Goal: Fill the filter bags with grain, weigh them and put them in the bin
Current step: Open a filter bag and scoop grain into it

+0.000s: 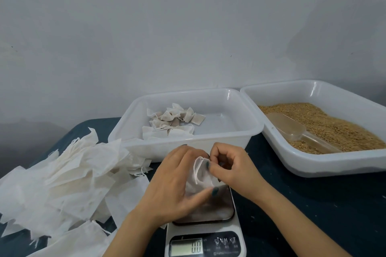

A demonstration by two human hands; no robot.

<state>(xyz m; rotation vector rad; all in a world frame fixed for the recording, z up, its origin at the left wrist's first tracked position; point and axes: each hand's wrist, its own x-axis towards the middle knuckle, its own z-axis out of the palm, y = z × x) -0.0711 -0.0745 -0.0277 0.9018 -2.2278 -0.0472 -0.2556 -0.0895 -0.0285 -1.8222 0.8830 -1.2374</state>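
the left forearm point(133, 227) and right forearm point(292, 215) rise from the lower edge and converge at the middle. the left hand point(175, 175) curls thumb and fingers round a filter bag point(201, 181). the right hand point(230, 166), fingers bent, pinches the bag's rim between thumb and forefinger.

Dim, flat, cool light over my work; soft shadows smudge the wall point(188, 27) at 9 and 2 o'clock. My left hand point(173, 183) blurs; edges bow.
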